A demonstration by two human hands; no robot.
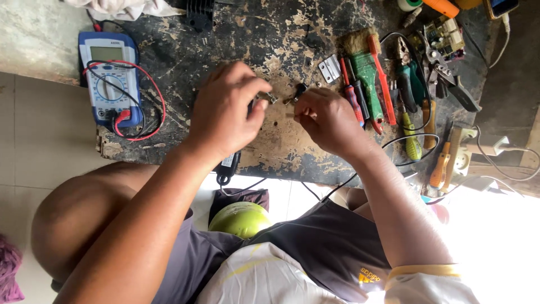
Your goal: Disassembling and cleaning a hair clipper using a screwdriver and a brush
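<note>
Between the two hands, over the worn black workbench (pixel 281 135), a small black-and-metal part (pixel 296 93) lies tilted, its long axis running toward the left hand (pixel 225 110), which pinches a small metal piece (pixel 269 98), while the right hand (pixel 329 121), nearer, pinches its lower end.

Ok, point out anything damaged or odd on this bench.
The black bench top is badly worn, its coating flaked off in patches. The multimeter has its red and black leads looped loosely over it. The small part between both hands is too small to judge.
</note>
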